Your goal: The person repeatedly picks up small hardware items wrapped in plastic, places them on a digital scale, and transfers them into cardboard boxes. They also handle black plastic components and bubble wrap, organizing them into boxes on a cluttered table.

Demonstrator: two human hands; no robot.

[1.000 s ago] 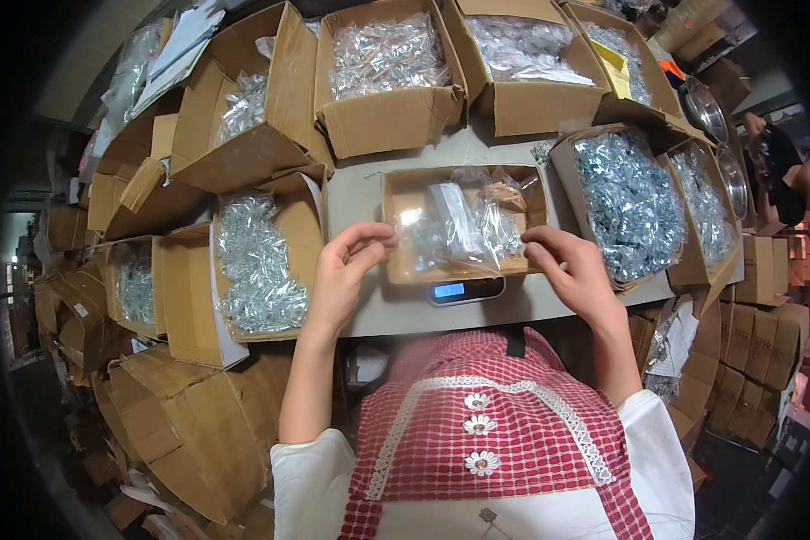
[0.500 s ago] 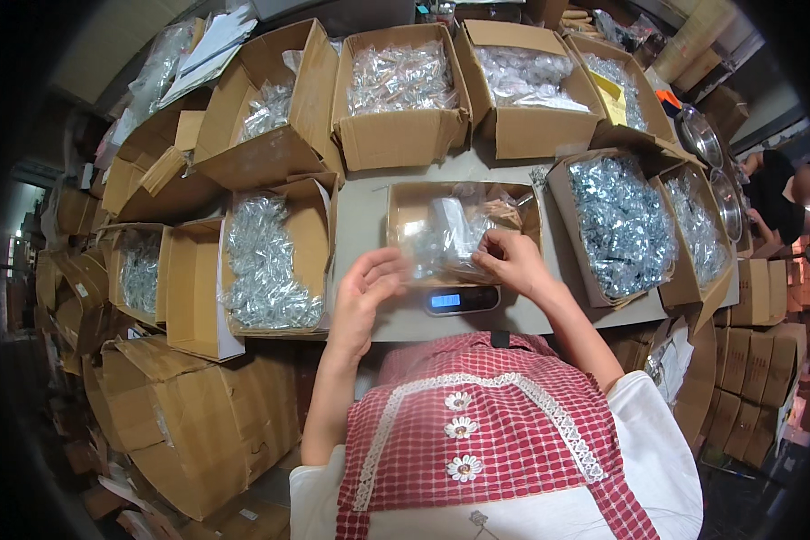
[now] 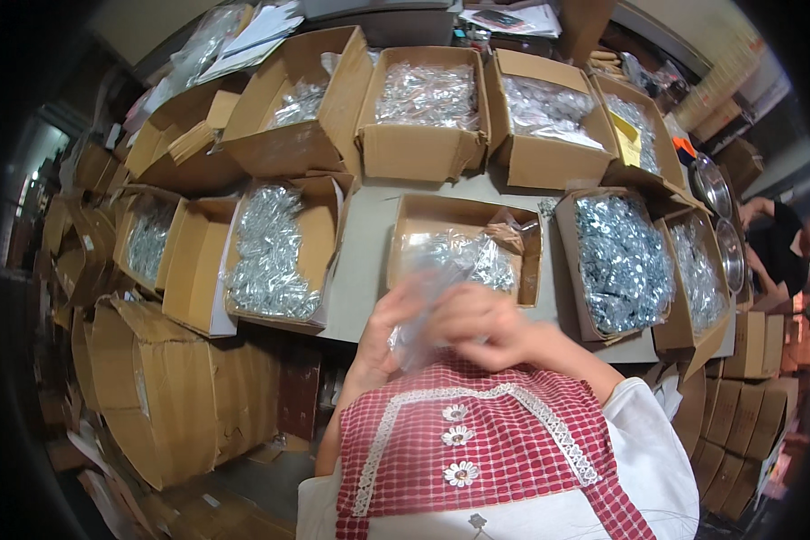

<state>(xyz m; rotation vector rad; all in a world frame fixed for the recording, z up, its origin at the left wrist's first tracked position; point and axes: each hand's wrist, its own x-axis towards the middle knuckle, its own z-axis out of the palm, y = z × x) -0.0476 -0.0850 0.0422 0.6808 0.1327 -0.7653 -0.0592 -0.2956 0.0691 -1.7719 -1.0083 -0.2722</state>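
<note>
A clear plastic bag (image 3: 423, 315), smeared by motion, is up between my hands just in front of my apron. My left hand (image 3: 387, 324) is closed on the bag's left side. Against its other side, my right hand (image 3: 484, 326) is curled, blurred, its fingertips partly hidden. Beyond them stands an open cardboard box (image 3: 533, 243) on the table, holding small clear packets of shiny metal parts (image 3: 486, 261) and a packet of brownish pieces (image 3: 506, 234). My hands cover the spot in front of this box.
Open cartons ring the table (image 3: 373, 216): one with bagged silvery parts (image 3: 270, 252) at left, another with bluish metal pieces (image 3: 623, 261) at right, several more along the back. A large closed carton (image 3: 180, 396) sits lower left. Another person (image 3: 774, 243) is at far right.
Both hands have drawn back from the box toward my apron and come together, bringing the clear bag with them. The scale's lit display is now hidden. The view has shifted slightly.
</note>
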